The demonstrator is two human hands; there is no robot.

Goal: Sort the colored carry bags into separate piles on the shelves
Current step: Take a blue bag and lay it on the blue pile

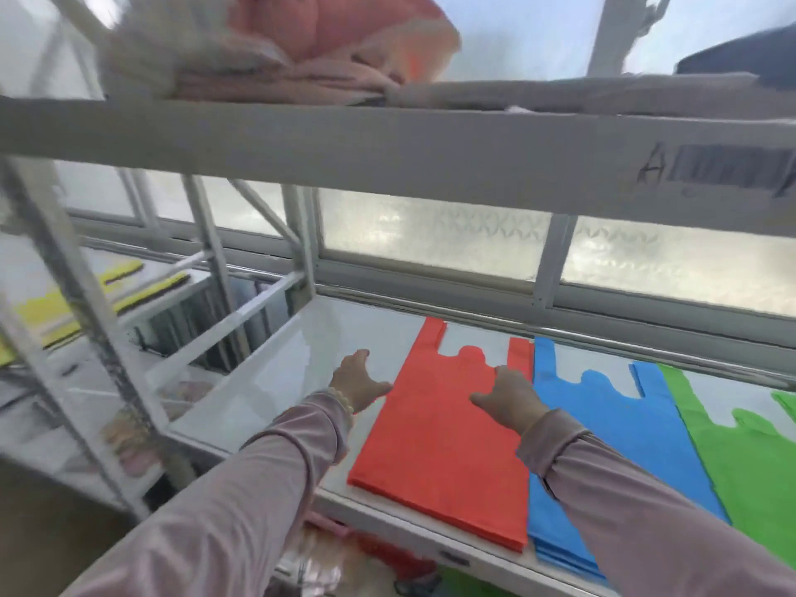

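Observation:
Three flat piles of carry bags lie side by side on a white shelf (275, 381): a red pile (443, 458), a blue pile (603, 428) to its right, then a green pile (745, 463) at the frame's right edge. My left hand (357, 381) hovers with fingers spread at the red pile's left edge, over bare shelf. My right hand (508, 396) rests palm down on the red pile's upper right part, near the blue pile. Neither hand holds a bag.
An upper shelf beam (387, 144) crosses overhead, with pinkish folded material (301, 49) on top. Yellow bags (47, 312) lie on a neighbouring shelf at left. White rack posts (77, 321) stand to the left. Frosted windows (430, 239) run behind. More coloured items sit below the shelf.

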